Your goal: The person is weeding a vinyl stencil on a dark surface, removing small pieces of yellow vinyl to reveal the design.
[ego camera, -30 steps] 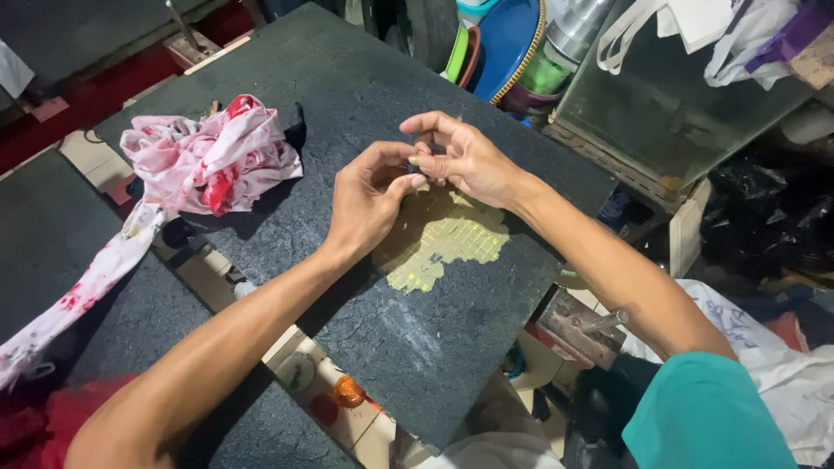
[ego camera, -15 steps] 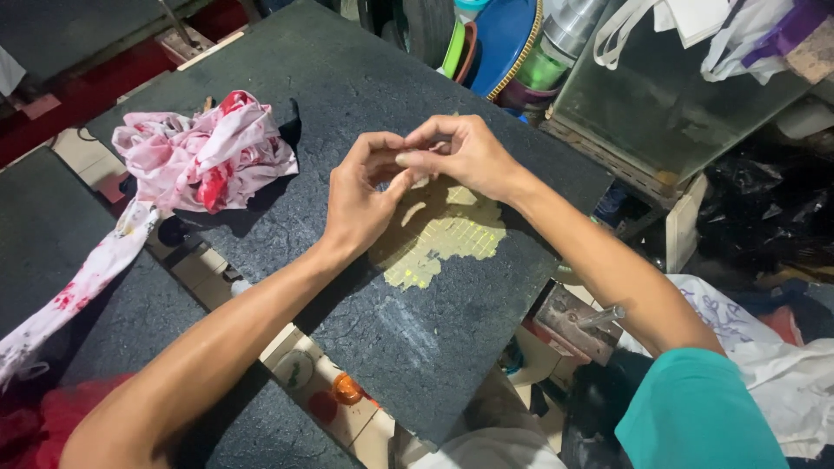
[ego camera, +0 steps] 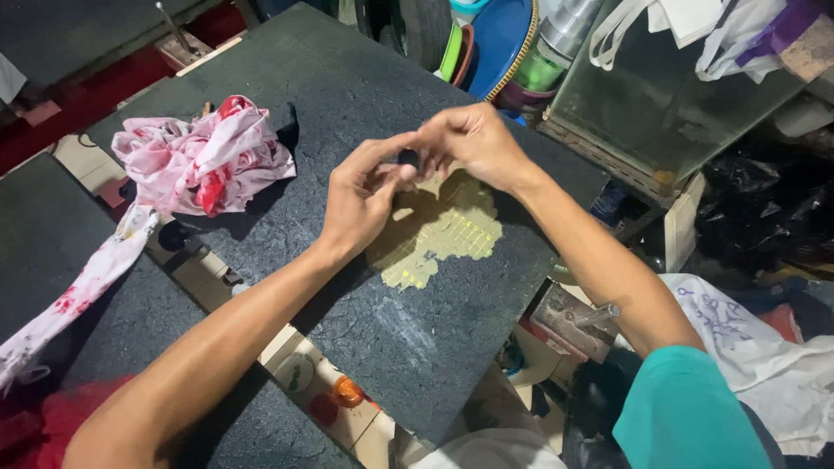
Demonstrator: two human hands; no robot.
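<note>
both hands meet above the dark, rough-surfaced square counter (ego camera: pixel 287 104), right over the yellow gridded patch worn into its top (ego camera: pixel 443 236), which serves as the landmark here. the left hand (ego camera: pixel 360 200) sits at the patch's left edge, fingers curled and thumb and forefinger drawn together. the right hand (ego camera: pixel 473 143) hovers just beyond the patch's far edge, its fingertips bent down to meet those of the left. pinched between the two sets of fingertips is a small dark object (ego camera: pixel 408 159), mostly hidden, too small to tell its kind or its long axis. it lies just above the patch's far-left corner, to the right of the left hand and to the left of the right hand. both hands touch it or nearly so, and i cannot tell which carries more of the grip; neither is clearly nearer.

well to the left of the patch, on the same counter, lies a crumpled white cloth stained red and pink (ego camera: pixel 195 156), with a long strip trailing off the counter's left edge. beyond the patch, past the counter's far edge, stand a blue round lid with a yellow rim (ego camera: pixel 499 43) and a green and silver bottle (ego camera: pixel 556 48).
</note>
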